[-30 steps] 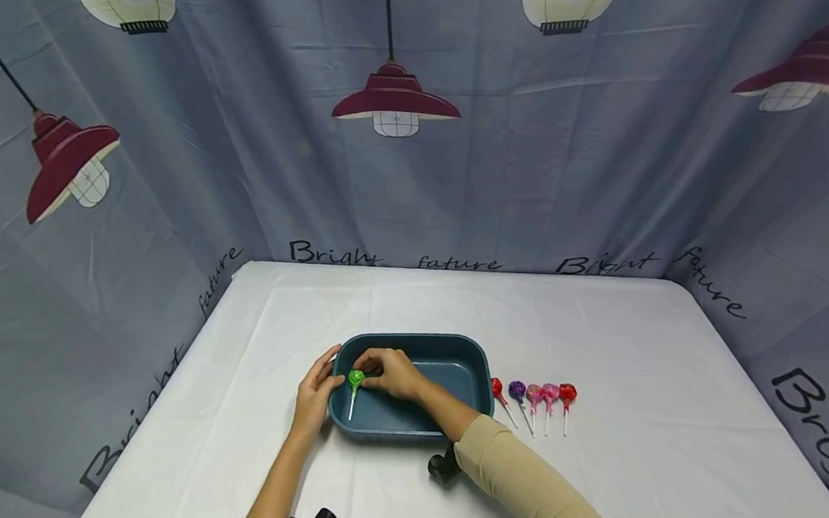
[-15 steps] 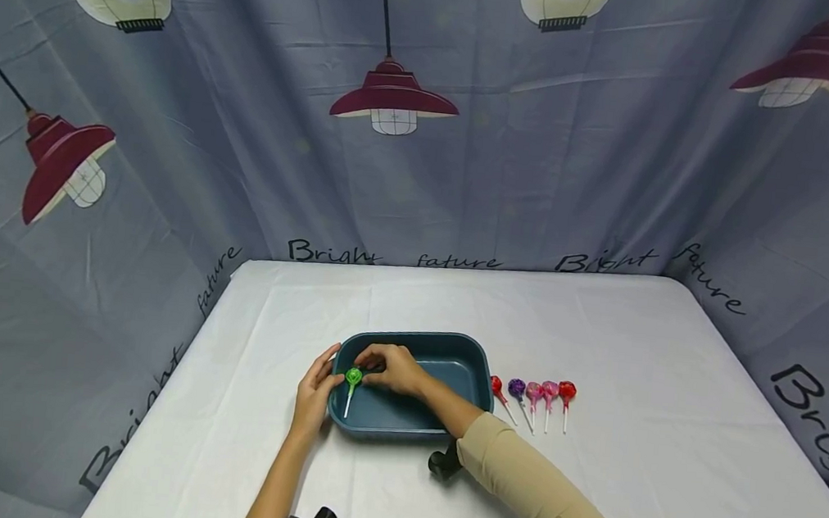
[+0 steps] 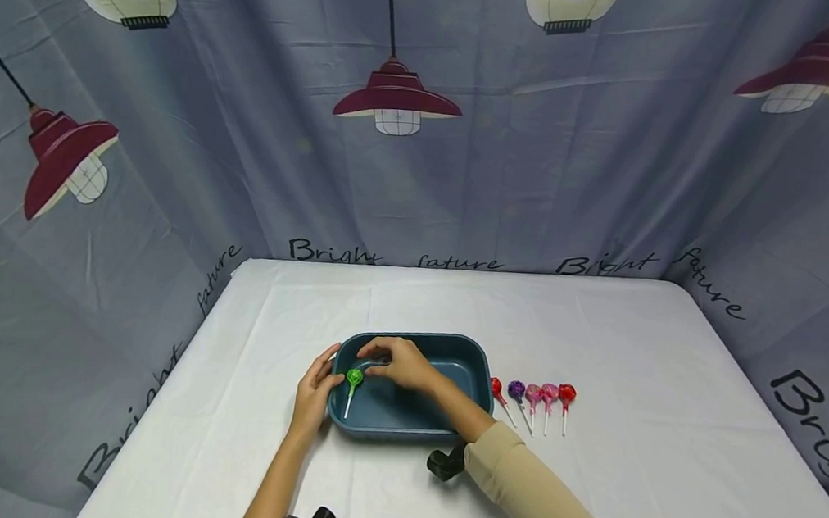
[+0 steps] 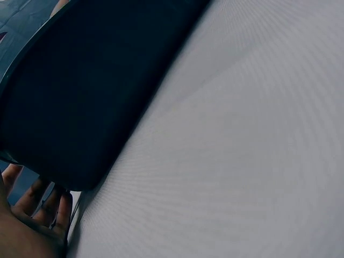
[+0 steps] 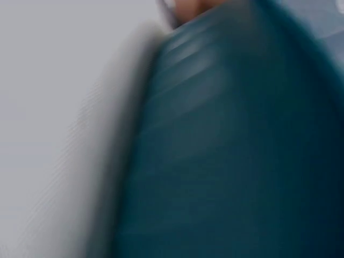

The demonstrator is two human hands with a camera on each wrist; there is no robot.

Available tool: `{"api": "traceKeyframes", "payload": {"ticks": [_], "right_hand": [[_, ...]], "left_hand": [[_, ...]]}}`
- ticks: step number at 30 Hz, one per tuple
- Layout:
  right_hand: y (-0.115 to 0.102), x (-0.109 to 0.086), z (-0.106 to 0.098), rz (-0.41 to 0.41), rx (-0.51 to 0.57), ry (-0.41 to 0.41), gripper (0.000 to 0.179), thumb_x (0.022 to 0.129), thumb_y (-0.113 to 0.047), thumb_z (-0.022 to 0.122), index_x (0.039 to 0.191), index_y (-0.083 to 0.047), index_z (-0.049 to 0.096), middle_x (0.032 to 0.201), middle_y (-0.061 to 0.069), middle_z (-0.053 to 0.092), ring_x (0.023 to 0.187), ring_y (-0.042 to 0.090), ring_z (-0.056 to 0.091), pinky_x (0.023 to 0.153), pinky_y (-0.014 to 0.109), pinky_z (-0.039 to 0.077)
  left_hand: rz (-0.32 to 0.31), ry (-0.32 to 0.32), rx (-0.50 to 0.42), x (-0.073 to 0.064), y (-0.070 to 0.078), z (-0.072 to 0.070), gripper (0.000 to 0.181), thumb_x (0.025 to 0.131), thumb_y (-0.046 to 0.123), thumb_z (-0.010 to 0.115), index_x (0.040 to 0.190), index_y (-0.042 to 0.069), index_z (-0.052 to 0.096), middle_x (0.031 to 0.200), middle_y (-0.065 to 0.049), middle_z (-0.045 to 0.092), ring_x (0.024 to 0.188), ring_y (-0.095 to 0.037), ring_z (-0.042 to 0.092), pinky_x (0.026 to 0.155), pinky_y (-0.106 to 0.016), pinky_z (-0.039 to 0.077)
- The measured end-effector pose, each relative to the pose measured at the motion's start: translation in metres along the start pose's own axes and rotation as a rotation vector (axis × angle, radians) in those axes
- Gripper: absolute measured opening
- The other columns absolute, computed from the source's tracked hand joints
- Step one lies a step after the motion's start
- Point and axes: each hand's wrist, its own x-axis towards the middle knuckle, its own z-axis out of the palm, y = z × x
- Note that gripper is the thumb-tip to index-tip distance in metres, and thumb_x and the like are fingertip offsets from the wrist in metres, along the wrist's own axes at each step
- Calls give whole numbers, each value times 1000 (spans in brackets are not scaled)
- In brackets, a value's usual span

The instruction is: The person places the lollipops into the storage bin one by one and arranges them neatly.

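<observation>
A dark blue-green rectangular tray (image 3: 409, 437) stands on the white-covered table. One green lollipop (image 3: 354, 377) lies inside it at the left end, its white stick toward the person. My left hand (image 3: 312, 394) holds the tray's left end, thumb at the rim and fingers along the outer wall; the left wrist view shows those fingers against the tray wall. Over the tray, just right of the green lollipop, is my right hand (image 3: 401, 363), thumb and fingers apart with nothing seen between them. The right wrist view is blurred and shows mainly the tray (image 5: 188, 161).
Right of the tray, several lollipops lie in a row: a red one (image 3: 496, 387) close to the tray wall, a purple one (image 3: 516, 390), pink ones (image 3: 549, 393) and another red one (image 3: 567, 393). A patterned grey-blue curtain (image 3: 465, 189) hangs behind the table (image 3: 636, 352).
My right hand has let go of the green lollipop and lifted slightly away to the right, its thumb and fingers spreading. The lollipop's stick has tilted a little. The left hand stays put.
</observation>
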Motion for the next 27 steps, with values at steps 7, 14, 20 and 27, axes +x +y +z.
{"api": "traceKeyframes", "payload": {"ticks": [7,14,20,27], "right_hand": [[-15,-11,-19,-1,61,-3,30,80,-6,70,110,-2,63,108,14,64,102,24,59,89,39,43],[-39,-23,-43,-26,172,72,33,82,-8,68,113,-2,62,112,14,62,103,27,58,89,41,43],[-72,-46,-75,-33,271,186,32,85,-1,63,115,9,57,111,25,59,103,38,55,88,51,41],[-64,-68,-106,-18,300,395,30,85,2,61,114,10,56,110,27,58,98,41,55,84,36,46]], "left_hand": [[3,4,14,1,-1,0,48,88,4,53,134,16,49,130,-13,51,120,-21,46,90,-22,38],[-8,15,10,1,3,1,48,87,4,54,132,18,51,129,-12,52,120,-20,46,93,-27,36],[10,19,18,2,-1,1,48,87,4,54,133,17,51,130,-12,52,122,-21,45,91,-21,36],[13,16,8,1,-1,0,48,87,2,53,132,18,51,130,-11,52,121,-20,45,90,-19,36]]}}
